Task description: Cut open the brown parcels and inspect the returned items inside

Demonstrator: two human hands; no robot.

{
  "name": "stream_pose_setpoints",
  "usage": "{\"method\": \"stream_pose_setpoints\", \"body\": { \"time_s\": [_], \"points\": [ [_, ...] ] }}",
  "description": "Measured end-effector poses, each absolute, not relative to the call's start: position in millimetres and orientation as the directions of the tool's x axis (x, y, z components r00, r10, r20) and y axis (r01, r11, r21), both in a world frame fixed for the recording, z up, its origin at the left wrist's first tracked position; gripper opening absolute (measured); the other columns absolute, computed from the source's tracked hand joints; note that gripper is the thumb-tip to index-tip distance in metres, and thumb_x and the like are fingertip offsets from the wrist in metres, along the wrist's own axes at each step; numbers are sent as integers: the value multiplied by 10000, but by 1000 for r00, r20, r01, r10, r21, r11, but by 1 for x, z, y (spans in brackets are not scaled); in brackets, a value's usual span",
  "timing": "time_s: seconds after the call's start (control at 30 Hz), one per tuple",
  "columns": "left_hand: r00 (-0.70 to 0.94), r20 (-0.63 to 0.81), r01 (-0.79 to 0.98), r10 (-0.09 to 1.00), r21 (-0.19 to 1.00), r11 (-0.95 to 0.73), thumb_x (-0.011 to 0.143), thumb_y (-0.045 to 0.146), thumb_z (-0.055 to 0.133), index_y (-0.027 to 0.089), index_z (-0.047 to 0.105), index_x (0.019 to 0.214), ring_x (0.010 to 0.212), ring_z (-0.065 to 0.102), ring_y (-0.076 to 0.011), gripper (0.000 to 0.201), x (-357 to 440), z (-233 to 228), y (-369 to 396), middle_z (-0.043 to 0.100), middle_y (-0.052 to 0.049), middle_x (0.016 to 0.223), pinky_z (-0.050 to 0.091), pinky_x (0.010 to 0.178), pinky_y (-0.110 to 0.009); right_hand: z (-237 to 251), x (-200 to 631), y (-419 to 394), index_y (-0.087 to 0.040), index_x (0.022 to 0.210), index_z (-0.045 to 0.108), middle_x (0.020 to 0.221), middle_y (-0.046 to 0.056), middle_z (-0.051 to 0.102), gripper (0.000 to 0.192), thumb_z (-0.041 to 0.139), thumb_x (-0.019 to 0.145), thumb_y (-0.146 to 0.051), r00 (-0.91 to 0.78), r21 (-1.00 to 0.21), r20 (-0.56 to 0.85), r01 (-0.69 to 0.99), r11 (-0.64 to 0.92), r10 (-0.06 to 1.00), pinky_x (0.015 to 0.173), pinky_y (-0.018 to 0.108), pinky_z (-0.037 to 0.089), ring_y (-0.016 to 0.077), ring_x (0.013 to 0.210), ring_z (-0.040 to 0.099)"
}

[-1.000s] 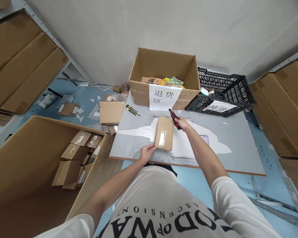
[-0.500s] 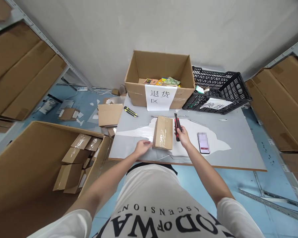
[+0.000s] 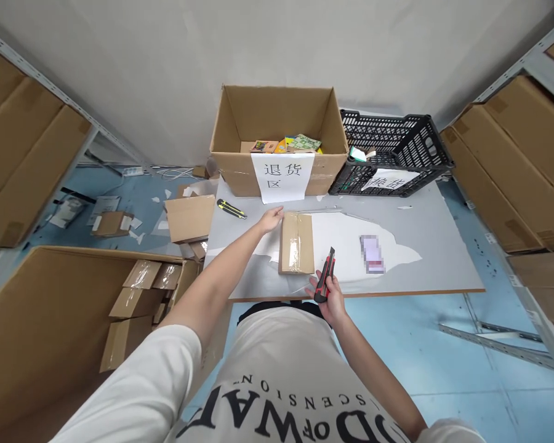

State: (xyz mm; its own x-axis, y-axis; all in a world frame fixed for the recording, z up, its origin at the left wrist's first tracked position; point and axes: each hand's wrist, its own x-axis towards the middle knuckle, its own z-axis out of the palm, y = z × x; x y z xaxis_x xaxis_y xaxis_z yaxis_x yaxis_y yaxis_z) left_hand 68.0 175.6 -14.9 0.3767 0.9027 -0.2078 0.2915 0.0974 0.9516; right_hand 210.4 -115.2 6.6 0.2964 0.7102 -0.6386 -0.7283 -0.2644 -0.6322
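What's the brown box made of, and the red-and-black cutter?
The brown rectangular box looks like cardboard, from its dull tan sides; glare suggests clear plastic tape. The slim red-and-black cutter seems plastic, by its solid colours; finish unclear.

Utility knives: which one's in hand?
The red-and-black knife, held in the right hand. The yellow-and-black knife lies on the table, touched by neither hand.

Parcel (image 3: 297,243): brown cardboard, oblong, closed; glossy clear tape along its middle. Lies flat on the table (image 3: 443,264), long sides running away from the person. Left hand (image 3: 271,219) at its far left corner; contact unclear to me. Cutter knife (image 3: 325,277): red and black, in right hand (image 3: 335,300), tip pointing away from the body.
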Motion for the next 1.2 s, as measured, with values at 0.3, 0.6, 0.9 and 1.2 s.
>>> {"method": "stream_pose_setpoints", "body": {
  "time_s": [0.3,0.6,0.9,1.2],
  "points": [
    [388,-244,352,889,930,102,746,334,648,148,653,1110,1083,589,-252,408,63,-33,178,656,-104,1154,402,994,-393,-1,210,-106,-305,1058,502,1107,3,658,369,675,749,-409,308,-609,-653,-757,-237,692,787,414,572,216,1018,645],
    [294,-174,339,940,938,68,739,352,642,161,710,979,985,636,-242,313,28,-23,163,709,-81,1022,463,920,-366,-3,233,-92,-296,1050,481,1006,23,674,359,638,769,-456,344,-767,-548,-569,-294,763,691,380,587,206,883,674],
    [49,-293,98,955,953,288,573,423,780,122,715,921,758,671,-203,464,-16,-18,104,725,-74,805,537,771,-359,29,301,-13,-249,940,518,873,-6,671,221,645,769,-309,244,-842,-477,-401,-360,844,715,298,561,121,716,650],
    [-79,-372,-29,925,928,370,522,437,813,119,709,868,751,680,-200,482,-18,-31,25,725,-87,820,547,770,-361,33,313,46,-226,909,519,784,2,672,164,618,781,-249,125,-878,-455,-227,-421,882,643,272,533,121,633,619]
  ]
}}
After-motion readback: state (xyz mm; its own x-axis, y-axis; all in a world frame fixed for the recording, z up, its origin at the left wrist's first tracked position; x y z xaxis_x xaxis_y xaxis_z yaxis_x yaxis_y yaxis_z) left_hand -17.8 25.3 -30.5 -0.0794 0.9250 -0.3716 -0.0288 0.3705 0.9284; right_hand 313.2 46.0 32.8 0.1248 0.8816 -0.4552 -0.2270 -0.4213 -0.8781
